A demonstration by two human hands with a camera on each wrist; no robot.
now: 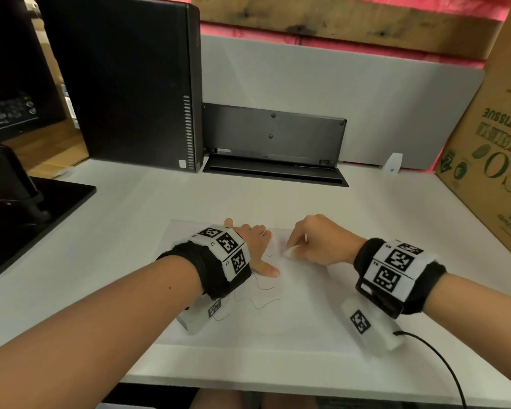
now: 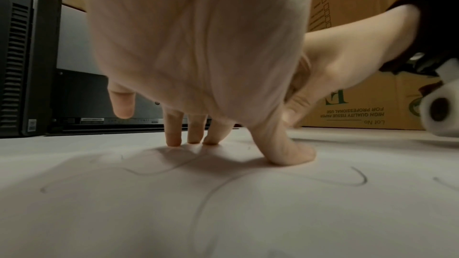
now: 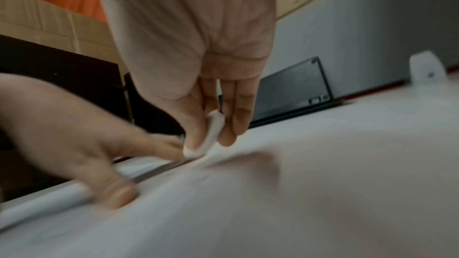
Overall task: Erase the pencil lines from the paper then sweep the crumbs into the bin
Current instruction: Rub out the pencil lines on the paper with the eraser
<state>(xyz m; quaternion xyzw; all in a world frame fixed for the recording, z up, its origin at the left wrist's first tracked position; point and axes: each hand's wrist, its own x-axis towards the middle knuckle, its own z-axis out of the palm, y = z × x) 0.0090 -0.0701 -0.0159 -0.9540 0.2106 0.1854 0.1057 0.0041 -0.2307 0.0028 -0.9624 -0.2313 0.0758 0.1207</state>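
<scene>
A white sheet of paper (image 1: 292, 314) lies on the desk before me, with wavy pencil lines (image 1: 257, 299) near its left part. My left hand (image 1: 257, 249) is spread flat on the paper, fingertips (image 2: 174, 141) and thumb pressing it down beside the lines (image 2: 357, 178). My right hand (image 1: 313, 243) pinches a small white eraser (image 1: 291, 251) between thumb and fingers and holds its lower end on the paper, just right of the left hand. The eraser (image 3: 211, 136) shows clearly in the blurred right wrist view. No bin is in view.
A black computer tower (image 1: 130, 84) stands at the back left, a dark flip-up panel (image 1: 275, 143) behind the paper, a monitor base (image 1: 42, 208) at the left. A cardboard tissue box (image 1: 490, 149) walls the right side. A cable (image 1: 443, 361) trails from my right wrist.
</scene>
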